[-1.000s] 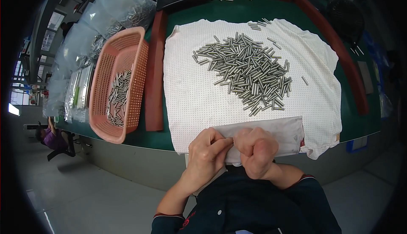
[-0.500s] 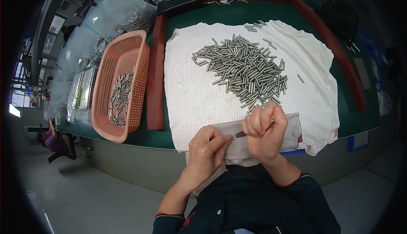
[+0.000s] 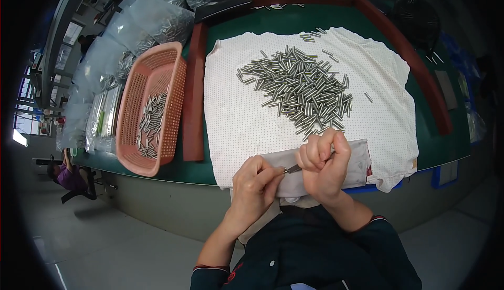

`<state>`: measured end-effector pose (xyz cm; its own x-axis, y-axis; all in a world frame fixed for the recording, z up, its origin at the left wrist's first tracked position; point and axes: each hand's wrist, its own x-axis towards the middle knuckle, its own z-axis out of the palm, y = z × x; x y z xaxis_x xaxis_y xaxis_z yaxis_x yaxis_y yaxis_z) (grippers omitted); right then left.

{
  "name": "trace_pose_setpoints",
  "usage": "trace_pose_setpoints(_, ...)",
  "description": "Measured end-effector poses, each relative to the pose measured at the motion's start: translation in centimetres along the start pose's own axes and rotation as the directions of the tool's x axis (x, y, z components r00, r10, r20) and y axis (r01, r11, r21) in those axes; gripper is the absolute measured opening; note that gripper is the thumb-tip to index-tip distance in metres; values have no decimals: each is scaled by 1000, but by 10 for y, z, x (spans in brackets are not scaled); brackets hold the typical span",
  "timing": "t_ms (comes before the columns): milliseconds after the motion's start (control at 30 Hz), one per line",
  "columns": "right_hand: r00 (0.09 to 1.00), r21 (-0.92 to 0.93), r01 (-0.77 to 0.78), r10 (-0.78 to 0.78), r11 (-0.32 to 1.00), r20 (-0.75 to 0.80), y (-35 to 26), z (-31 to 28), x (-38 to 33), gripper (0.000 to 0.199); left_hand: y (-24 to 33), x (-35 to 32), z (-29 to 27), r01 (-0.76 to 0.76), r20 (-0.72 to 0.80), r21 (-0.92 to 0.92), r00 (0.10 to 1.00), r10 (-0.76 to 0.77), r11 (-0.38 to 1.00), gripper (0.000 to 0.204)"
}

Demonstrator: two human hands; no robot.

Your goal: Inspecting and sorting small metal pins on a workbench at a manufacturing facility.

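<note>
Hands at near edge of bench, close together over folded grey cloth strip [image 3: 357,156]. Our left hand [image 3: 255,185] pinches one end of short silver metal pin [image 3: 293,169] between thumb and fingertips; our right hand [image 3: 324,164] curls around its other end, fingers bunched. Pin sits between both hands, just above grey strip. Behind it, heap of silver metal pins [image 3: 302,88] on dotted white cloth [image 3: 239,117] over green bench top [image 3: 231,27]. Salmon plastic mesh basket [image 3: 152,106] on our left holds more pins.
</note>
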<state>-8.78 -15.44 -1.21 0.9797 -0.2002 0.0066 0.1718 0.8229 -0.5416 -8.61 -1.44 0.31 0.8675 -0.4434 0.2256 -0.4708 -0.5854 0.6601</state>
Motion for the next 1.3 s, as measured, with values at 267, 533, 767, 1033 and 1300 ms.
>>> trace_pose_setpoints(267, 998, 51, 52, -53, 997, 24, 4, 2, -3, 35, -2, 0, 1, 1, -4, -10, 1000, -1, 1000, 14)
trace_pose_setpoints(533, 994, -109, 66, -55, 992, 96, 2, 3, -3, 37, -1, 2, -2, 8, 37, -44, 999, -6, 999, 12)
trace_pose_setpoints(767, 996, -64, 57, -52, 996, 73, 3, 2, 2, 39, -3, 1, -2, 2, 37, -47, 999, 0, 999, 13)
trace_pose_setpoints(1033, 996, -85, 64, -58, 994, 68, 6, 2, 3, 39, -2, 2, -2, -14, 41, -49, 999, 16, 999, 16)
trace_pose_setpoints(1300, 982, -179, 136, -108, 975, 155, 13, 7, 0, 39, -5, 5, -4, -6, 62, -75, 998, 10, 997, 16)
